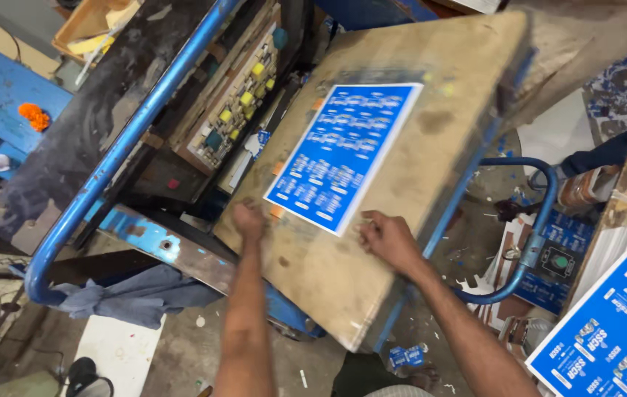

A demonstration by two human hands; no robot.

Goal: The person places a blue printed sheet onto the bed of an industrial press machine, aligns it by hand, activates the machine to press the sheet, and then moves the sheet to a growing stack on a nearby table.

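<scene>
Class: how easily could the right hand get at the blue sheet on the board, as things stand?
Probably easily, yes. The right hand rests on the board right at the blue sheet's near corner, with nothing lying between them.

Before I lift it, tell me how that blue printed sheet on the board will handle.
The blue printed sheet lies dead flat on the worn board, so probably thin, light, and likely to bend if lifted by one corner. Both hands rest at its near edge; its glossy-looking face may slide easily.

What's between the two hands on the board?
Head view: the near corner of the blue printed sheet lies between the left hand and right hand, plus bare worn board.
</scene>
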